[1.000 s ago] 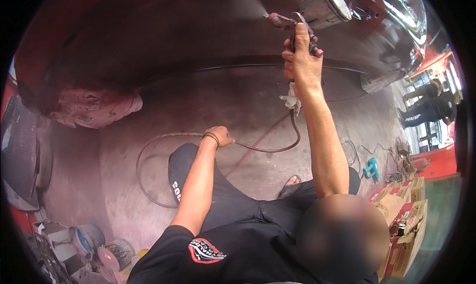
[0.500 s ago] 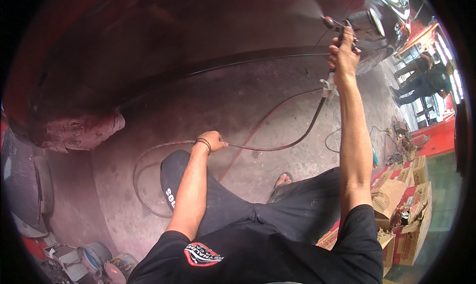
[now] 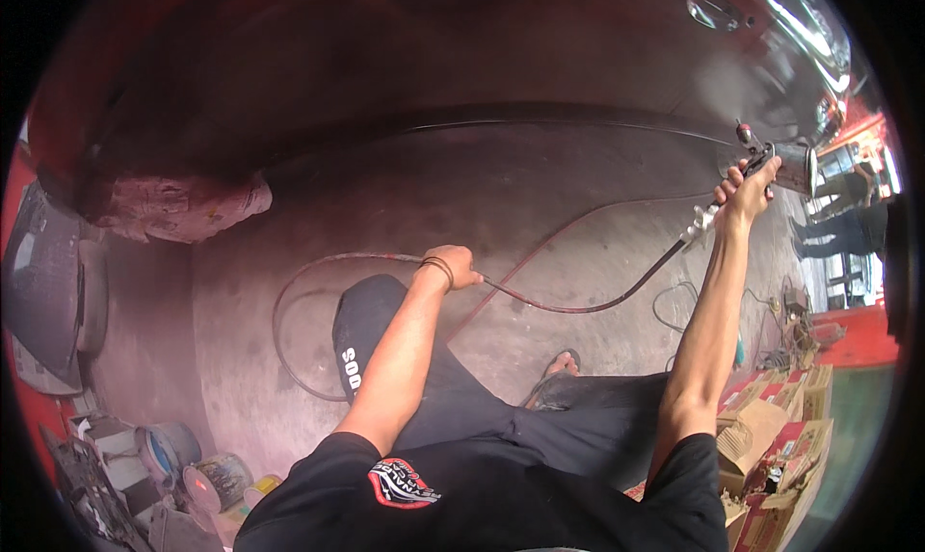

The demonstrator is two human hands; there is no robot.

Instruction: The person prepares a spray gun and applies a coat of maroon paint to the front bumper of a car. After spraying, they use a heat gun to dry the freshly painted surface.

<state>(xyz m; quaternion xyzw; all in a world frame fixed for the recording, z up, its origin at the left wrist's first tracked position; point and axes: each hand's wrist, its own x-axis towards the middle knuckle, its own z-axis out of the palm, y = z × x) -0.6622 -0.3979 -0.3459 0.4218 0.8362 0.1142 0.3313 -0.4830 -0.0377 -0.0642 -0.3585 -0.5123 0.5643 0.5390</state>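
Note:
My right hand (image 3: 747,192) is wrapped round the handle of a spray gun (image 3: 761,155), held out at the far right with its nozzle toward a dark car body (image 3: 414,51). A pale mist hangs in front of the nozzle. The gun's metal cup (image 3: 796,167) sticks out to the right. From the handle's fitting a dark reddish air hose (image 3: 617,302) sags across to my left hand (image 3: 451,266), whose fingers are closed round it above my left knee. Beyond that hand the hose loops over the floor to the left.
Masking paper (image 3: 183,205) covers a wheel at the left. Cans and buckets (image 3: 217,480) stand at the lower left. Cardboard boxes (image 3: 761,436) are stacked at the lower right, near a red low wall (image 3: 853,335). People (image 3: 843,229) stand at the far right.
My right hand has brought the spray gun right and lower in view, tilting it. My left hand, still on the hose, appears a little further right. The whole view has shifted somewhat.

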